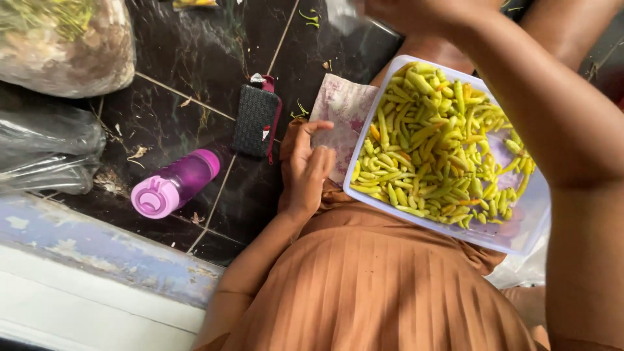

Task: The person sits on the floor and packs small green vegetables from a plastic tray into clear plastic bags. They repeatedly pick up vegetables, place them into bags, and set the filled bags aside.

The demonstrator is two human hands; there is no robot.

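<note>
The left hand [305, 170] rests loosely open, fingers half-curled and gripping nothing, on the lap just beside the near-left edge of the tray [520, 237]. Under its fingertips lies a pale patterned cloth [344, 110], which tucks beneath the tray's corner. The tray itself, a clear shallow plastic one, sits on the person's brown pleated skirt [383, 292] between the two arms and holds a thick layer of small yellow-green chillies [435, 143] (a few orange ones among them); most look stemless, so the sorting seems well along, though the tray's right end shows bare plastic and I cannot tell how many remain elsewhere.

The right hand [422, 13] is raised above the tray's far edge and cut off by the picture's top, so whether it grips anything cannot be told.

Left of the left hand, on the dark tiled floor [188, 58], lie a purple bottle [174, 183] on its side and a small dark pouch [257, 120]. Farther left sit plastic bags [65, 45], one showing green stalks, and loose stems scatter the tiles beyond.
</note>
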